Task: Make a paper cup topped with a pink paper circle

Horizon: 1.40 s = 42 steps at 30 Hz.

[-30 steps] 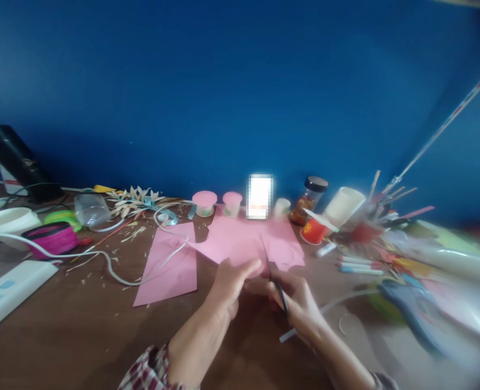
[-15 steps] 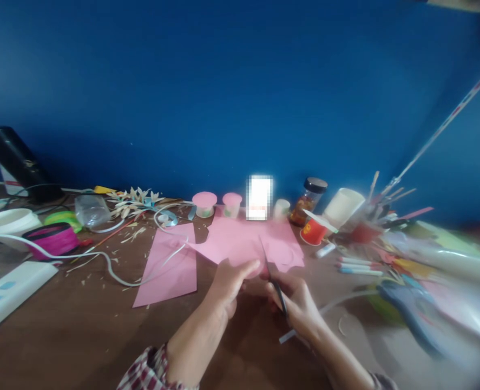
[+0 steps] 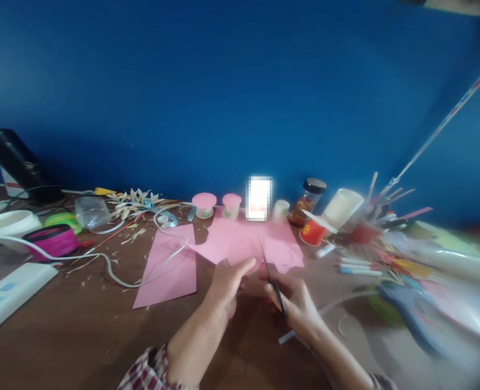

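My right hand (image 3: pixel 294 303) is closed around dark-handled scissors (image 3: pixel 279 295), whose blades point up and away over the pink paper. My left hand (image 3: pixel 229 287), thumb extended and fingers curled, pinches a piece of pink paper (image 3: pixel 244 264) just left of the blades; its outline blends with the sheets behind. Beyond both hands lie cut pink sheets (image 3: pixel 231 238), uneven at their edges. Another pink sheet (image 3: pixel 170 271) rests flat to the left, with a white cable crossing it.
Behind the sheets stand two pink-topped small cups (image 3: pixel 204 206), a white cup (image 3: pixel 281 210) and a dark-lidded jar (image 3: pixel 308 200). A red paper cup (image 3: pixel 313 232) and markers (image 3: pixel 359 266) are at right. A power strip (image 3: pixel 12 295) and magenta tape roll (image 3: pixel 51 241) sit left.
My left thumb has shifted slightly left, away from the scissors. The right hand and the scissors have barely moved.
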Available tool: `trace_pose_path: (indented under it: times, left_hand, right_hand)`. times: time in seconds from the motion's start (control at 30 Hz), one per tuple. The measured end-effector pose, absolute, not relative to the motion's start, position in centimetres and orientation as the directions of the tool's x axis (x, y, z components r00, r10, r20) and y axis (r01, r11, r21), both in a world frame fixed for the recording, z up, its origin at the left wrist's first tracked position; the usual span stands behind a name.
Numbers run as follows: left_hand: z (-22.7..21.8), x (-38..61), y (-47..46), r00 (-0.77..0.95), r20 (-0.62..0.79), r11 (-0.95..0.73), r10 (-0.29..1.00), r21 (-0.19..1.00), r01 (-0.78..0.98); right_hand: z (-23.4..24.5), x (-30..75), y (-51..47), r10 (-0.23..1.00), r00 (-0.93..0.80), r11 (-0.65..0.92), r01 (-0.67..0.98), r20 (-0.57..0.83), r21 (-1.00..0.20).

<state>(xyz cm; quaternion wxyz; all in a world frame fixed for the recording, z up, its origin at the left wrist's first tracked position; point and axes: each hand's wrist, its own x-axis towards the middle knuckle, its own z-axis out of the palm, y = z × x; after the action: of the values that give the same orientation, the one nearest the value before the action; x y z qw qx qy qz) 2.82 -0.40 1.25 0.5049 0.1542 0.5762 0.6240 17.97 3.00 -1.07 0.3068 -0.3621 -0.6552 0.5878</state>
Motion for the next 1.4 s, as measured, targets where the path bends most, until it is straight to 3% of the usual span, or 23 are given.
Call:
trace_pose_path:
  times: [0.93, 1.4]
  left_hand:
    - [2.7, 3.6, -1.1, -0.415, -0.42, 0.157, 0.807, 0.83, -0.535]
    - [2.2, 3.4, -1.0, -0.376, -0.368, 0.122, 0.851, 0.834, -0.539]
  right_hand:
    - [-0.5, 18.0, 3.1, 0.845, -0.534, 0.099, 0.105, 0.028, -0.99]
    - [-0.4, 18.1, 3.1, 0.846, -0.532, 0.096, 0.125, 0.015, -0.987]
